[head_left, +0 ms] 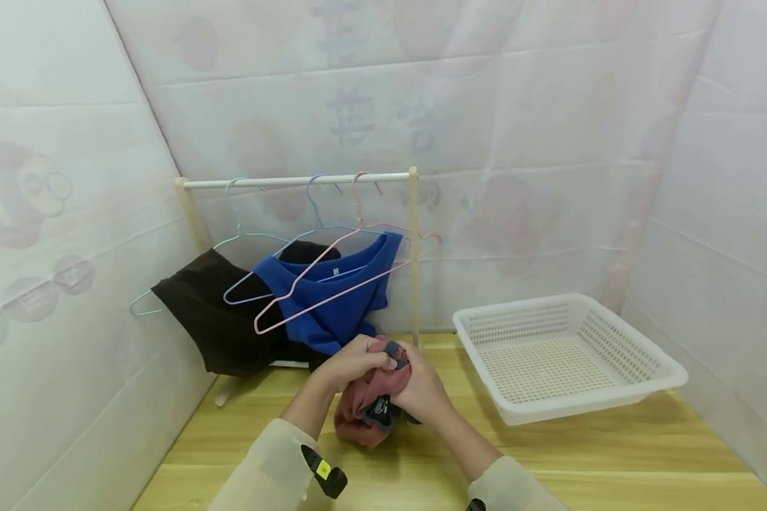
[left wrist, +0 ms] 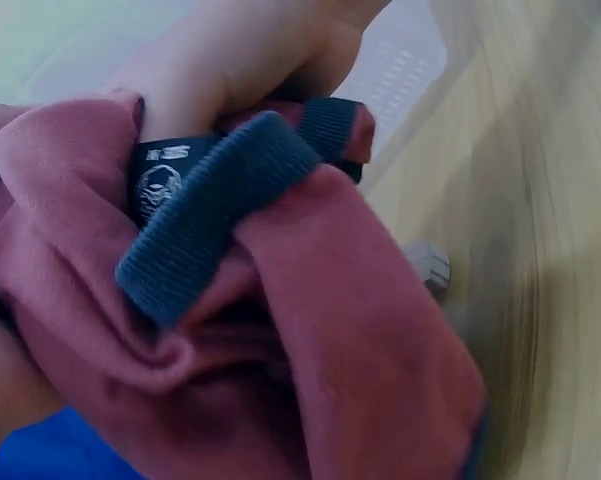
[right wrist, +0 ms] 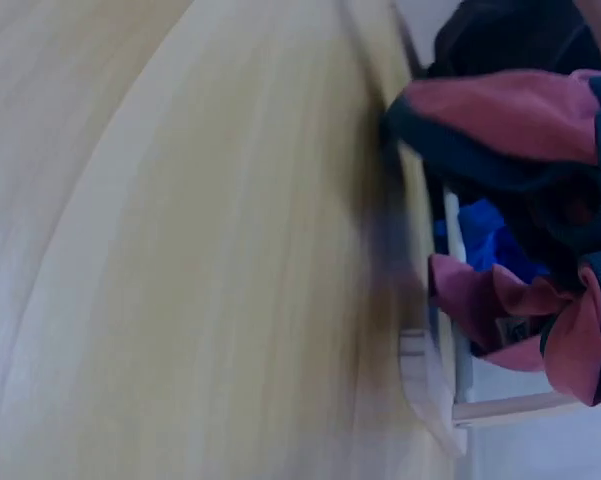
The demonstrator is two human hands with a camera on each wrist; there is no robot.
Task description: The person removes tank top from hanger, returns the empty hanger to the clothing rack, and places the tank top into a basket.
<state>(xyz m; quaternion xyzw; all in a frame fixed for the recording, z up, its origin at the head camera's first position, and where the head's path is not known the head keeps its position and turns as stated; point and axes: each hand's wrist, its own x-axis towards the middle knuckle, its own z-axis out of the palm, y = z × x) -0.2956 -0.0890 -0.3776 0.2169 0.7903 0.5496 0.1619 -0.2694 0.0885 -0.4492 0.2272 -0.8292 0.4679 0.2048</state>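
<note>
Closest are pale sleeves (head_left: 262,465), the left one wearing a black strap device (head_left: 332,482) with a yellow mark. The left hand (head_left: 356,363) pinches the reddish garment (head_left: 373,390) by its dark ribbed band, thumb on top; the right hand (head_left: 427,394) grips the same cloth from the other side. Bunched between them, the garment is in front of the hanging rack (head_left: 414,284); the wrist views are too blurred to say whether its underside touches the wooden table (head_left: 550,461).

Toward the table's right edge sits a white basket (head_left: 518,414), its perforated floor in plain sight. Farther back, the rack stands toward the table's far left corner. From its rod (head_left: 281,182) hang, right to left, a pink hanger (head_left: 360,213) bearing no cloth, a blue hanger (head_left: 315,206) with a blue garment (head_left: 341,305), and a mint hanger (head_left: 237,220) with a dark brown garment (head_left: 230,323). By that, two garments look done, while the reddish one is not yet on a hanger. Behind everything is a pale printed sheet (head_left: 537,106).
</note>
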